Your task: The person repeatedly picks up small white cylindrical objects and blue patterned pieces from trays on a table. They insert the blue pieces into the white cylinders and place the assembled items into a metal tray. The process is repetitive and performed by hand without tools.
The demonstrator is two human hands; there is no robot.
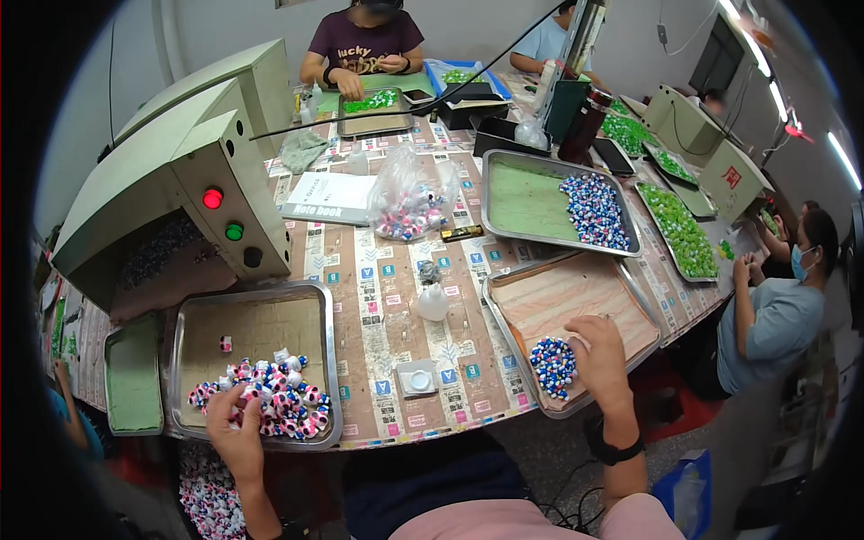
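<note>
At the lower left, my left hand (236, 432) reaches into a metal tray (328, 360) with a brown lining. Its fingers are curled closed among a heap of small white, pink and blue figure-like pieces (292, 387); what they pinch is too small to tell. On the right, my right hand (601, 360) is over a second metal tray (585, 288) with a pinkish lining. Its fingers are bent together beside a round pile of small blue-and-white pieces (552, 367), and anything between the fingertips is hidden. One loose pink-and-white piece (226, 343) lies apart in the left tray.
A beige machine (171, 198) with red and green lights stands at left. Between the trays are a white squeeze bottle (433, 303) and a small white dish (418, 378). Behind lie a filled plastic bag (409, 202), a notebook (328, 193) and another tray (522, 202). Co-workers sit around.
</note>
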